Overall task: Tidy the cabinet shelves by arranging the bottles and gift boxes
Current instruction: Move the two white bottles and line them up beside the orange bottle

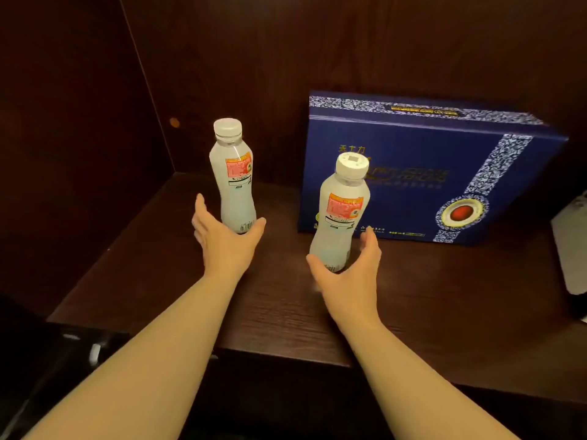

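Note:
Two white plastic bottles with white caps and orange labels stand upright on the dark wooden shelf (158, 265). The left bottle (233, 182) stands near the back left corner. My left hand (224, 239) is spread around its base, fingers straight, thumb on the right side. The right bottle (343, 214) stands nearer the front, just in front of a blue gift box (428, 160). My right hand (347, 277) is spread around that bottle's base, thumb on the left, fingers on the right. The gift box leans upright against the back wall and has a patterned band and a red round emblem.
The cabinet's dark side wall (79, 138) closes the left. A white object (571, 249) sits at the far right edge of the shelf. The shelf's front edge (286, 354) runs below my forearms.

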